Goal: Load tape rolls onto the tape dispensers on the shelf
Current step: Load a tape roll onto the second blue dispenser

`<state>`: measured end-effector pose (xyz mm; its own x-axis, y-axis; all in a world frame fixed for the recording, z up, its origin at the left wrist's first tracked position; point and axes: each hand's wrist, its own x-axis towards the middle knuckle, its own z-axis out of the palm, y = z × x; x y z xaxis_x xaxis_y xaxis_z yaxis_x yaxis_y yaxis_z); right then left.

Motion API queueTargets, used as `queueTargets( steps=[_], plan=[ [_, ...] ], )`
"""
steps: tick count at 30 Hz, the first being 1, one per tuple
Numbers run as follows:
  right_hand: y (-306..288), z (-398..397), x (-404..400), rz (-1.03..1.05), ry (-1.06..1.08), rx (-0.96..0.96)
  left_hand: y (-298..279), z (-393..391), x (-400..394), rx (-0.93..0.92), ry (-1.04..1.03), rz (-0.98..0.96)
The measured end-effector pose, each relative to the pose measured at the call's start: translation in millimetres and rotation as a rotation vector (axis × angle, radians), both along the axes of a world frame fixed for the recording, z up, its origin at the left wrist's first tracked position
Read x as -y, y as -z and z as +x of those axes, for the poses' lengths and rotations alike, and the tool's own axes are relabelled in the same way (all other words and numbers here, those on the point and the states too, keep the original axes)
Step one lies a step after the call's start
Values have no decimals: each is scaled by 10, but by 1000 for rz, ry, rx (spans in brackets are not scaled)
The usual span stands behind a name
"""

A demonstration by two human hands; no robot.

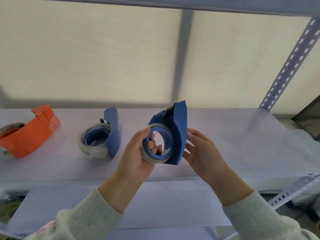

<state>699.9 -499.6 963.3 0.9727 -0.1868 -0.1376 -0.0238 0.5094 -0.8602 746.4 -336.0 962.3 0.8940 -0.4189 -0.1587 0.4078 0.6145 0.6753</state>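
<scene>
I hold a blue tape dispenser (178, 134) above the white shelf (225, 135), with a clear tape roll (155, 159) seated on its blue hub. My left hand (138, 153) grips the roll, thumb on its top edge and fingers through the hub's hole. My right hand (202, 149) cups the dispenser's back from the right. A second blue dispenser (113, 134) with a clear roll (91, 146) on it rests on the shelf to the left. An orange dispenser (29, 135), also carrying a roll, lies at the far left.
A perforated metal upright (292, 61) rises at the right, and a perforated rail (294, 191) runs along the shelf's front right. A pale back panel stands behind the shelf. A lower shelf (155, 205) shows beneath my forearms.
</scene>
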Motion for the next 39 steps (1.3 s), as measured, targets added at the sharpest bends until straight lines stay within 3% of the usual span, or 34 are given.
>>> queueTargets(
  steps=[9,17,22,26,29,33,39],
  plan=[
    [140,-74,-121,330,-1,-19,145,76,139,-104,-14,-115],
    [163,-126,-252,-27,-32,126,190,161,240,-100,22,-70],
    [189,-87,-158,-204,117,39,184,219,360,22,26,278],
    [189,-16,-17,-392,209,-37,146,333,472,239,-46,791],
    [170,54,85,-477,199,-73,126,413,465,418,-91,1070],
    [124,140,206,-580,184,-127,87,542,462,548,22,1298],
    [84,185,237,-781,112,-147,106,612,483,515,105,1385]
  ],
)
